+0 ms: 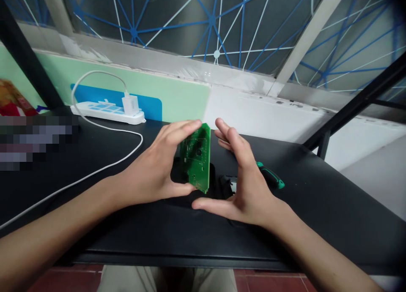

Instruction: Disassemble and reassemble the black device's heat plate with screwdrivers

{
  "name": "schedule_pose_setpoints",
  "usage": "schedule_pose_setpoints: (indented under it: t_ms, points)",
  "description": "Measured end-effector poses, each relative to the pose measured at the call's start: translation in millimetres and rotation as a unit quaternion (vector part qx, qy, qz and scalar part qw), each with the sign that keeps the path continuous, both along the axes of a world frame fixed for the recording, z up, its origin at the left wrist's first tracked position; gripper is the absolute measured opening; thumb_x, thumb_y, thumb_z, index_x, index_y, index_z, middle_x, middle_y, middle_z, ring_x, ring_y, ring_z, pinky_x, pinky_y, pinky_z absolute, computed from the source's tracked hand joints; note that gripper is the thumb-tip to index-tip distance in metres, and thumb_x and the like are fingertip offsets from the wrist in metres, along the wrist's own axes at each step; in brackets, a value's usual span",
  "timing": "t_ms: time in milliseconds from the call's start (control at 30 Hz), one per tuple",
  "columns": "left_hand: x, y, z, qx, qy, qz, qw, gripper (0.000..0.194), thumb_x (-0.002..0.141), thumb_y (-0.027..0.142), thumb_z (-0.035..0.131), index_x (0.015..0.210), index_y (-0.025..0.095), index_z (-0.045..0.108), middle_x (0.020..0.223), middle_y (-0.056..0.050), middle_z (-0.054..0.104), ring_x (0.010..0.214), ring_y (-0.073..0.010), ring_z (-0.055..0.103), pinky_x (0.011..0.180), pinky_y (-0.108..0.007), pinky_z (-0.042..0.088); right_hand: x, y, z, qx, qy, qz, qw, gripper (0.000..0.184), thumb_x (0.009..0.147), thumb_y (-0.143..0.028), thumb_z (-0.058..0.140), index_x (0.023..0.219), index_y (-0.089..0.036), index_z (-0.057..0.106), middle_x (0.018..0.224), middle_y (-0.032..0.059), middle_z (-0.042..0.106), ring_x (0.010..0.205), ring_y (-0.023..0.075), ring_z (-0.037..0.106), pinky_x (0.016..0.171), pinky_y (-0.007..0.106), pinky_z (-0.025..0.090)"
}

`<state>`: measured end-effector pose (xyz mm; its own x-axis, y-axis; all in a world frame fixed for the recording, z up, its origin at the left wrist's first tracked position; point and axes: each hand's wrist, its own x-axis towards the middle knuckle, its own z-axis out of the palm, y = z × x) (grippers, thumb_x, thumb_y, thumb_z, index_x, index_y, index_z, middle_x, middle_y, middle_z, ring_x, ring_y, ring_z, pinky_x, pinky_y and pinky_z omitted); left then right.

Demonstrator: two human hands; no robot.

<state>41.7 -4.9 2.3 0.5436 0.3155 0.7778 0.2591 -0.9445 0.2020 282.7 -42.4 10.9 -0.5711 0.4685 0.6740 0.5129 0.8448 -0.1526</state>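
A green circuit board (199, 161) is held on edge above the black desk, tilted so one face turns toward me. My left hand (158, 161) grips it between the fingers at its top edge and the thumb at its bottom edge. To the right of the board, my right hand (245, 173) is apart from it, its thumb and fingers spread with nothing between them. Behind my right hand lies a green-and-black handled tool (270, 176), its far part hidden. Some dark items with a light metallic part (234, 185) sit partly hidden between the board and that hand.
A white power strip (109, 113) with a plugged-in charger (130, 104) stands at the back left. Its white cable (139, 142) curves across the left side of the black desk (152, 237). A black metal frame bar (358, 106) slants at the right.
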Motion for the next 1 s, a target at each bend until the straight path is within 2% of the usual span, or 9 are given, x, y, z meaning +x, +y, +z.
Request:
schedule_pose_setpoints:
  t_ms: [67, 167, 233, 333, 433, 533, 733, 867, 1000]
  points:
    - [0, -1, -1.4, -0.054, -0.025, -0.028, 0.998, 0.117, 0.077, 0.027, 0.089, 0.164, 0.04, 0.013, 0.165, -0.013, 0.032, 0.152, -0.0424, 0.038, 0.119, -0.069, 0.045, 1, 3, -0.5, -0.031, 0.021, 0.008, 0.999, 0.121, 0.081, -0.059, 0.079, 0.167, -0.039, -0.003, 0.175, 0.0104, 0.024, 0.158, 0.037, 0.036, 0.122, 0.063, 0.046]
    - [-2, -3, 0.3, -0.143, -0.042, -0.049, 0.988, 0.115, 0.078, 0.025, 0.088, 0.163, 0.046, 0.014, 0.168, -0.009, 0.027, 0.155, -0.0437, 0.033, 0.117, -0.068, 0.047, 5, 9, -3.0, -0.085, 0.053, -0.009, 0.995, 0.1, 0.091, -0.049, 0.071, 0.167, -0.035, 0.007, 0.169, 0.0148, 0.036, 0.152, 0.0341, 0.046, 0.117, 0.061, 0.051]
    - [-3, -4, 3.7, -0.179, -0.047, -0.049, 0.981, 0.111, 0.08, 0.029, 0.087, 0.162, 0.046, 0.015, 0.167, -0.008, 0.029, 0.156, -0.0439, 0.032, 0.115, -0.065, 0.05, 7, 12, -4.9, -0.114, 0.071, -0.025, 0.991, 0.089, 0.095, -0.044, 0.067, 0.166, -0.032, 0.013, 0.165, 0.0163, 0.042, 0.149, 0.0328, 0.05, 0.114, 0.06, 0.054]
    - [-6, -3, 8.8, -0.19, -0.041, -0.049, 0.98, 0.107, 0.081, 0.036, 0.086, 0.163, 0.043, 0.018, 0.163, -0.009, 0.038, 0.155, -0.0434, 0.035, 0.111, -0.062, 0.055, 8, 14, -6.7, -0.132, 0.065, -0.034, 0.989, 0.081, 0.097, -0.033, 0.063, 0.164, -0.03, 0.019, 0.161, 0.0164, 0.048, 0.146, 0.0313, 0.054, 0.113, 0.06, 0.056]
    - [-9, 0, 10.9, -0.198, -0.027, -0.05, 0.979, 0.103, 0.083, 0.037, 0.085, 0.163, 0.04, 0.019, 0.161, -0.012, 0.042, 0.151, -0.0419, 0.043, 0.106, -0.059, 0.059, 6, 14, -7.5, -0.14, 0.042, -0.023, 0.989, 0.08, 0.095, -0.026, 0.062, 0.164, -0.026, 0.021, 0.161, 0.0171, 0.049, 0.145, 0.0299, 0.056, 0.113, 0.059, 0.056]
    - [-10, 2, 9.3, -0.206, -0.04, -0.051, 0.976, 0.102, 0.083, 0.04, 0.086, 0.162, 0.039, 0.022, 0.162, -0.011, 0.043, 0.148, -0.0411, 0.048, 0.105, -0.057, 0.06, 4, 13, -8.1, -0.14, 0.034, -0.004, 0.99, 0.084, 0.093, -0.029, 0.066, 0.164, -0.025, 0.021, 0.16, 0.018, 0.049, 0.145, 0.0304, 0.055, 0.114, 0.059, 0.056]
    - [-10, 4, 5.3, -0.247, -0.034, -0.079, 0.965, 0.109, 0.078, 0.041, 0.092, 0.161, 0.039, 0.022, 0.165, -0.012, 0.039, 0.153, -0.0385, 0.041, 0.106, -0.051, 0.062, 6, 16, -9.1, -0.128, 0.028, 0.007, 0.991, 0.09, 0.091, -0.034, 0.072, 0.164, -0.027, 0.022, 0.159, 0.0174, 0.051, 0.146, 0.0318, 0.055, 0.114, 0.061, 0.055]
    - [-11, 5, 3.8, -0.256, -0.034, -0.089, 0.962, 0.106, 0.08, 0.049, 0.088, 0.161, 0.038, 0.021, 0.165, -0.014, 0.039, 0.15, -0.0417, 0.045, 0.1, -0.053, 0.064, 7, 17, -8.6, -0.121, 0.025, 0.016, 0.992, 0.091, 0.09, -0.035, 0.073, 0.164, -0.028, 0.022, 0.16, 0.0166, 0.049, 0.145, 0.0312, 0.055, 0.114, 0.059, 0.056]
    - [-11, 6, 1.7, -0.267, -0.049, -0.094, 0.958, 0.103, 0.079, 0.049, 0.089, 0.159, 0.039, 0.024, 0.165, -0.012, 0.041, 0.147, -0.0383, 0.05, 0.105, -0.051, 0.063, 9, 17, -7.8, -0.118, 0.016, 0.03, 0.992, 0.091, 0.089, -0.031, 0.072, 0.165, -0.027, 0.021, 0.163, 0.0155, 0.046, 0.148, 0.0289, 0.052, 0.117, 0.055, 0.054]
